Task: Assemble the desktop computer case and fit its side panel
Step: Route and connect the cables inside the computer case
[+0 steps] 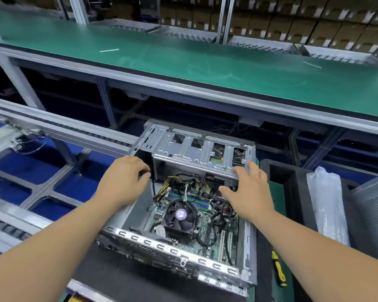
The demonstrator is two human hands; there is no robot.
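At centre frame, the open computer case (183,214) lies on the counter (277,192). The left hand (122,179) curls over the left end of the metal drive cage (196,149), while the right hand (247,192), fingers spread and relaxed, rests on its right corner. Pressing both ends down evenly should seat it squarely; loose cables (177,182) beneath could snag. A screwdriver (278,269) and bagged part (327,203) wait at right.

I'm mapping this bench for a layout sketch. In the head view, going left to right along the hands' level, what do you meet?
left hand → drive cage → right hand → black foam tray → plastic-wrapped bundle → grey side panel
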